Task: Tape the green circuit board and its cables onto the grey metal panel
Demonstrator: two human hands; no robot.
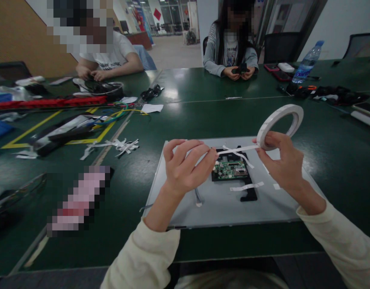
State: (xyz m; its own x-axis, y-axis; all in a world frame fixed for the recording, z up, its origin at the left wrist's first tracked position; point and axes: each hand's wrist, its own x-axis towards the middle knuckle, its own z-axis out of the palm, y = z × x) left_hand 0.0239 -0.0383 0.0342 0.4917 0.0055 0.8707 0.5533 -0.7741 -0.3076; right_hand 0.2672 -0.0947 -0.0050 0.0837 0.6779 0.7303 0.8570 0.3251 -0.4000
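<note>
My right hand (281,160) grips a white tape roll (280,125) held up above a grey metal panel (178,208). My left hand (187,164) pinches the free end of the tape strip (237,150), which is stretched between the two hands. Beneath the strip a green circuit board (229,170) sits on the panel. Short white tape pieces (246,186) lie stuck on the panel beside the board.
The panel rests on a dark green table (203,116). Torn tape scraps (124,145), cables and black parts lie at the left. Two other people sit across the table, each handling small black items. A water bottle (308,62) stands far right.
</note>
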